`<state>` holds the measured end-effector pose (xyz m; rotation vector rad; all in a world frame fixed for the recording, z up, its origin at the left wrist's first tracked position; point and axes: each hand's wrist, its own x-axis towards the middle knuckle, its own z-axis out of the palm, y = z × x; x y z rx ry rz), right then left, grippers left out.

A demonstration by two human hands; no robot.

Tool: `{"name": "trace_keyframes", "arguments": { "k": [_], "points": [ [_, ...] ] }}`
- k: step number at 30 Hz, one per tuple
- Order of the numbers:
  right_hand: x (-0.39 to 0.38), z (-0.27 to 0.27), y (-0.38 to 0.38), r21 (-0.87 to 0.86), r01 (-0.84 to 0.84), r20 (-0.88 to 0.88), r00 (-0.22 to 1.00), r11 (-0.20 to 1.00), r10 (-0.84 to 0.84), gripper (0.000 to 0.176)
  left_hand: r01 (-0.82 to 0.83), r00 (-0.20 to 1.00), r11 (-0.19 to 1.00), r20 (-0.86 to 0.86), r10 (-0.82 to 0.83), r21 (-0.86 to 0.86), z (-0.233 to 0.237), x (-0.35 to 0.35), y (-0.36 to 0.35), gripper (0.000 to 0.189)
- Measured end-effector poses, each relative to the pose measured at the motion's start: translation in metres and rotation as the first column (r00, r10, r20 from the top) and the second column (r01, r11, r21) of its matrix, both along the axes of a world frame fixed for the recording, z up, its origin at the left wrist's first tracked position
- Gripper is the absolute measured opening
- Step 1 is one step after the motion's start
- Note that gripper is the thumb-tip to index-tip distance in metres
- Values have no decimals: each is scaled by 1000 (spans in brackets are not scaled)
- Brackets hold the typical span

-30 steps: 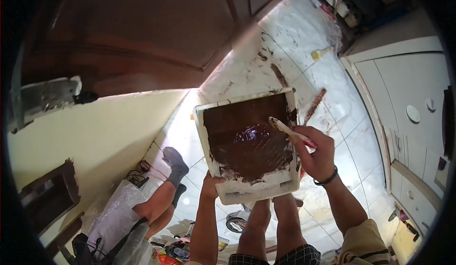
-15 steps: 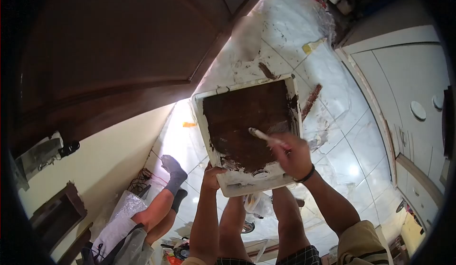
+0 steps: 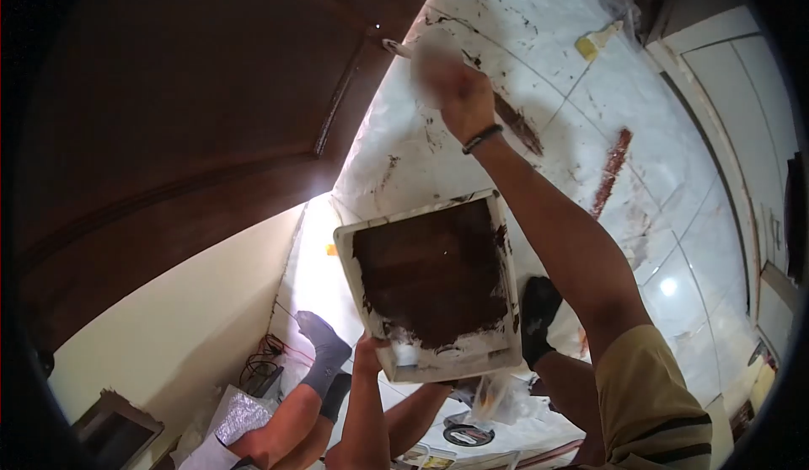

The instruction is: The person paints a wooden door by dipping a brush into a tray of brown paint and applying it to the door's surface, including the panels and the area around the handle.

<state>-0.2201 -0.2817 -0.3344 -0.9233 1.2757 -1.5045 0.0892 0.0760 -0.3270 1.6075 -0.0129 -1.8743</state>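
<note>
My right hand (image 3: 455, 91), partly smeared, is stretched far forward and closed around a white-handled paintbrush (image 3: 394, 47). The handle's end shows beside the edge of a dark brown panelled door (image 3: 211, 74); the bristles are hidden. Below, my left hand (image 3: 368, 354) grips the near left corner of a white rectangular tray (image 3: 344, 255). Dark brown paint (image 3: 430, 268) covers most of the tray's inside, with ragged smears along its walls. The tray is held over the floor, in front of my legs.
Plastic sheeting (image 3: 539, 15) with brown spots covers the tiled floor. A brown-stained strip (image 3: 611, 171) and a yellow scrap (image 3: 597, 42) lie on it. Another person's legs in grey socks (image 3: 324, 348) are at the left. White cabinets (image 3: 733, 91) stand at the right.
My right hand has moved with the paintbrush from over the tray, forward and left to the door's edge. The tray, still in my left hand, sits lower in view.
</note>
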Motion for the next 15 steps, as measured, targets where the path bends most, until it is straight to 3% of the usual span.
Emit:
{"name": "trace_keyframes", "arguments": {
  "k": [3,4,7,9,10,11,13,15],
  "points": [
    [22,-34,-11,20,58,-196,979,998,-53,30,13,999,997,40,-16,77,-8,50,30,57],
    [27,-38,-11,19,92,-353,932,996,-80,30,29,997,993,65,-37,113,-8,65,37,61],
    [66,-64,-9,-168,184,-150,966,968,-209,27,-102,995,986,-20,100,-135,0,88,62,42],
    [85,-67,15,-209,95,-88,989,973,-116,24,-119,993,975,1,121,-185,8,93,69,42],
    [94,-75,25,-275,48,-191,976,960,-103,24,-120,992,975,24,126,-185,13,92,68,41],
    [101,-81,42,-281,-63,-92,995,958,38,24,-116,991,977,48,126,-176,17,91,66,41],
    [112,-90,59,-361,-169,-204,974,917,99,27,-109,989,981,83,124,-161,25,87,62,41],
    [112,-99,59,-299,-269,-197,956,916,216,25,-95,988,985,110,112,-146,31,87,61,41]
  ]
}}
